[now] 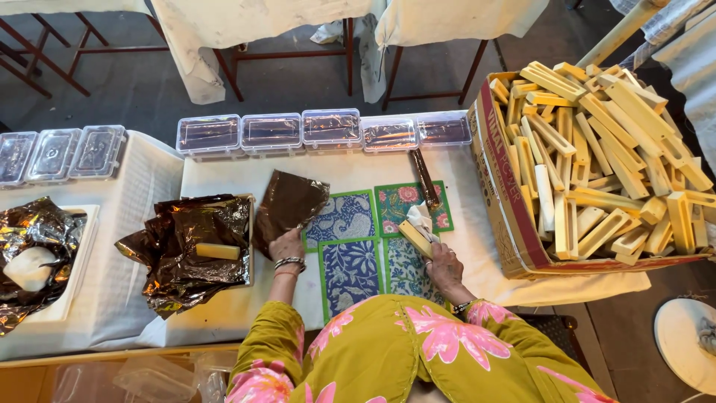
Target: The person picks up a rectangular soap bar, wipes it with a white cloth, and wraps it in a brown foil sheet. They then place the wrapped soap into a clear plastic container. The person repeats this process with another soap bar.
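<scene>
My left hand [287,245]: fingers pinching brown foil sheet [287,205] | my right hand [445,267]: fingers gripping pale yellow bar [415,237] with white cloth [420,219]

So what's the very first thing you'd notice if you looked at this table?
Probably the big cardboard box at the right edge of the table, heaped with pale yellow bars. Next, the crinkly dark brown foil sheets piled on the left, with one yellow bar lying on them. In the middle, the left hand touches a foil sheet while the right hand holds a bar above blue and green flowery mats.
</scene>
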